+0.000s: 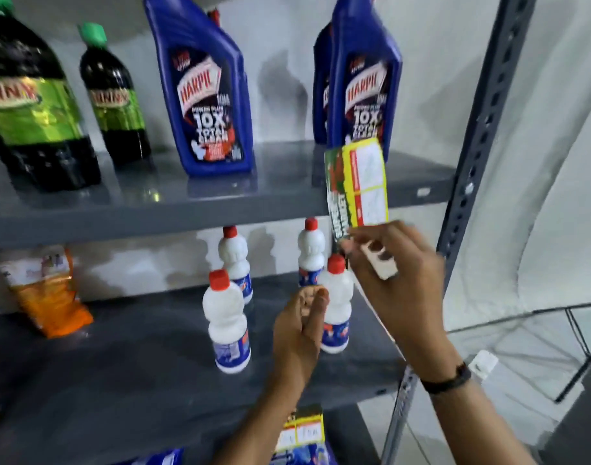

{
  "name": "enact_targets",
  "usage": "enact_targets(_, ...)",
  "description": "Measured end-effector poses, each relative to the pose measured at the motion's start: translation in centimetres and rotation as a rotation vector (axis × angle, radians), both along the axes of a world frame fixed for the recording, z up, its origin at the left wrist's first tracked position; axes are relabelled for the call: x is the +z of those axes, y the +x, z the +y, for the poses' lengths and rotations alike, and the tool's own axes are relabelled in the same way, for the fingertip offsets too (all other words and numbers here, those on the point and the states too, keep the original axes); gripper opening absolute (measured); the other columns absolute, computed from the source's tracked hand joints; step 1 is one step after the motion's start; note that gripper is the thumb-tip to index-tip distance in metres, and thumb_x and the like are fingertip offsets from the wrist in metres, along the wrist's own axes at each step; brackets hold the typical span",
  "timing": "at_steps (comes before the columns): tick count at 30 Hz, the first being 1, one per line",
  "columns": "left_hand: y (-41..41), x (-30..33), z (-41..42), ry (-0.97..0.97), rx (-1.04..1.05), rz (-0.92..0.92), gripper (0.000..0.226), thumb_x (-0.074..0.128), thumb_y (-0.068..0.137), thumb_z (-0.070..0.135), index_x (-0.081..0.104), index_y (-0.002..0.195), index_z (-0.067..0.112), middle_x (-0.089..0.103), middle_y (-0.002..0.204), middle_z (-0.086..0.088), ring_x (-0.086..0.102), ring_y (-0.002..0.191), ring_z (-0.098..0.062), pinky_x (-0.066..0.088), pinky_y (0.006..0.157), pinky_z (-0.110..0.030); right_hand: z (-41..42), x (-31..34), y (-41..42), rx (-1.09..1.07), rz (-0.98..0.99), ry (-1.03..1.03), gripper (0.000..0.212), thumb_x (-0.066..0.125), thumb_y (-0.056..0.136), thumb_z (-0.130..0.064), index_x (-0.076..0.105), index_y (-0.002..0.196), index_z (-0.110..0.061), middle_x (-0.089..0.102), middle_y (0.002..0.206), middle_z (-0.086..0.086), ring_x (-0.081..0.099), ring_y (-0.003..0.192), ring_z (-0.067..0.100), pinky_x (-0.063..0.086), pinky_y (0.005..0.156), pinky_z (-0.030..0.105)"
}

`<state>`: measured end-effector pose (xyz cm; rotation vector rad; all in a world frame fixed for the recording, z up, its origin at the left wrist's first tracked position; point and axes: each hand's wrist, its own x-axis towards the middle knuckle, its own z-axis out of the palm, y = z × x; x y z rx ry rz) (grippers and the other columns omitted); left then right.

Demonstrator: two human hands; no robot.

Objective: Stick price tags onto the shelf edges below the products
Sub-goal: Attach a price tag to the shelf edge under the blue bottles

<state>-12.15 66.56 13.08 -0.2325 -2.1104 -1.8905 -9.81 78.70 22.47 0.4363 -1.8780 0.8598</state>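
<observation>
The right hand [398, 263] pinches the bottom end of a yellow-and-green price tag [357, 186], thumb and fingertips closed on it along with a small white scrap, perhaps peeled backing, though blur makes that uncertain. The tag stands upright across the front edge of the upper grey shelf [186, 216], directly below the right-hand blue Harpic bottle [364, 85]. The left hand [304, 323] hovers lower, below that shelf edge in front of the white red-capped bottles [227, 317], fingers loosely curled and holding nothing. The tag looks like thin, light card or sticker stock, likely to flex and curl, so it is best held by its margin and pressed flat along the edge.
</observation>
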Motion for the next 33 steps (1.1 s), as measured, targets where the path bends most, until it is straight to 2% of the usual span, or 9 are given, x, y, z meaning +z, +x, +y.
enact_targets(2,-0.3,2.2,0.8,0.028,-0.045,0.076,0.041,0.049,0.077,0.058,0.063,0.097,0.026,0.07,0.096,0.003,0.063,0.083,0.006,0.045,0.071,-0.002,0.5,3.8,-0.5,-0.084,0.197,0.03,0.02,0.064,0.085,-0.029,0.067,0.081,-0.01,0.07,0.08,0.007,0.059,0.069,0.026,0.046,0.064,0.037)
enact_targets(5,-0.3,5.0,1.9,0.052,-0.073,0.139,0.036,0.042,0.071,0.064,0.059,0.089,0.038,0.068,0.096,0.012,0.062,0.088,0.002,0.046,0.077,-0.007,0.7,7.7,-1.6,-0.132,0.285,0.097,0.025,0.061,0.086,-0.037,0.069,0.092,-0.013,0.069,0.092,0.007,0.059,0.085,0.029,0.04,0.076,0.028)
enact_targets(8,-0.7,6.9,2.9,0.078,-0.059,0.225,0.035,0.042,0.077,0.061,0.06,0.082,0.032,0.068,0.075,0.017,0.062,0.079,0.0,0.048,0.074,-0.014,0.8,10.0,-3.8,-0.104,0.057,0.292,0.038,0.056,0.082,-0.051,0.065,0.105,-0.022,0.066,0.106,0.0,0.055,0.104,0.022,0.041,0.084,0.033)
enact_targets(11,-0.9,7.9,3.7,0.11,-0.017,0.276,0.019,0.045,0.092,0.039,0.06,0.082,0.033,0.069,0.069,0.021,0.065,0.078,-0.001,0.049,0.077,-0.018,0.9,10.8,-5.5,0.043,-0.175,0.398,0.04,0.056,0.079,-0.056,0.067,0.098,-0.022,0.07,0.102,-0.004,0.059,0.094,0.012,0.048,0.08,0.027)
enact_targets(15,-1.3,8.6,3.8,0.166,-0.006,0.287,0.029,0.042,0.097,0.019,0.06,0.08,0.034,0.067,0.064,0.018,0.065,0.067,0.001,0.048,0.065,-0.006,0.9,11.2,-5.9,0.2,-0.318,0.275,0.02,0.067,0.078,-0.041,0.066,0.078,-0.022,0.065,0.08,-0.007,0.059,0.075,0.003,0.043,0.058,0.008)
enact_targets(19,-1.1,8.5,3.4,0.133,0.004,0.311,0.025,0.041,0.097,0.018,0.062,0.085,0.017,0.064,0.064,0.014,0.063,0.063,0.001,0.046,0.063,-0.006,0.8,11.2,-5.8,0.201,-0.327,0.231,0.02,0.067,0.079,-0.039,0.065,0.078,-0.019,0.065,0.081,-0.004,0.062,0.077,0.009,0.046,0.06,0.014)
enact_targets(24,-0.1,8.7,3.2,0.034,0.1,0.317,0.03,0.043,0.097,0.025,0.055,0.074,0.039,0.063,0.058,0.03,0.063,0.068,0.006,0.047,0.06,-0.006,0.8,10.8,-5.4,0.19,-0.324,0.186,0.02,0.065,0.081,-0.038,0.061,0.083,-0.018,0.065,0.089,-0.003,0.063,0.082,0.013,0.048,0.063,0.014)
enact_targets(29,1.1,8.8,2.4,-0.047,0.196,0.428,0.024,0.039,0.088,0.043,0.057,0.079,0.029,0.067,0.078,0.018,0.065,0.077,0.004,0.054,0.063,-0.015,1.1,10.3,-4.4,0.273,-0.305,0.013,0.015,0.066,0.081,-0.033,0.061,0.078,-0.019,0.065,0.078,-0.009,0.064,0.071,0.004,0.048,0.061,0.013)
enact_targets(33,1.4,9.0,0.8,0.003,0.26,0.427,0.023,0.045,0.086,0.046,0.056,0.077,0.028,0.068,0.078,0.017,0.066,0.076,-0.001,0.053,0.058,-0.017,1.8,8.9,-3.2,0.4,-0.313,-0.101,0.01,0.07,0.073,-0.032,0.062,0.076,-0.026,0.069,0.079,-0.005,0.067,0.072,0.004,0.053,0.063,0.015)
